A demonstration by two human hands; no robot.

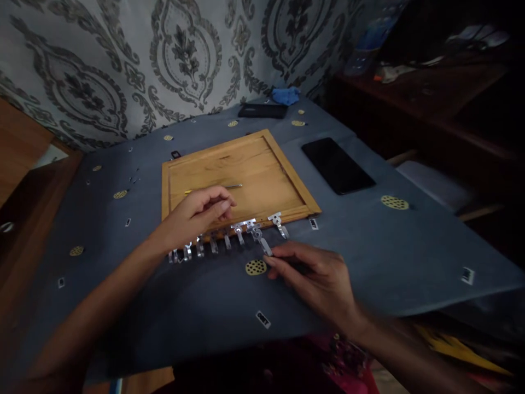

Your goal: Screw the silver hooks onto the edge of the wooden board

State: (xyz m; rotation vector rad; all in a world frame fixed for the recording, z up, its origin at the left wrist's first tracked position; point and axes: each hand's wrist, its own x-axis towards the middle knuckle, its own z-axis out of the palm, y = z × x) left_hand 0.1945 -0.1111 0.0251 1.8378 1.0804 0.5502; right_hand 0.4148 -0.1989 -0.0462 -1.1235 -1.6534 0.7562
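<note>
1. Wooden board (223, 164) lies mid-frame on a grey-blue tablecloth (184, 306); a row of metal hooks (239, 234) runs along its near edge.
2. Right hand (314, 279), right of lower centre: thumb and fingers pinched on the curved end of a loose hook (264, 244), its plate beside the row.
3. Left hand (200, 208), left of centre: over the board, apart from the right, fingers loosely curled. Cannot tell whether anything sits between thumb and fingers.
4. Progress, judged from the layout: most hooks are placed along the edge, spread from left to right. The rightmost hook (279, 224) stands a little off from the others.
5. Seemingly left: the held hook to be settled. Fastening looks undone or unfinished; no screw heads can be made out in the plates.
6. Thin tool (234, 186) on the board, probably a screwdriver; its middle is hidden by the left hand.
7. Small dark bits (134, 178), left of the board: perhaps screws, too small to be sure.
8. Leftmost hooks crowd together in shadow, hard to count; plates overlap near the held one.
9. Upper right very dark; a bottle (363, 54) barely shows. Both forearms cut off by the frame.
</note>
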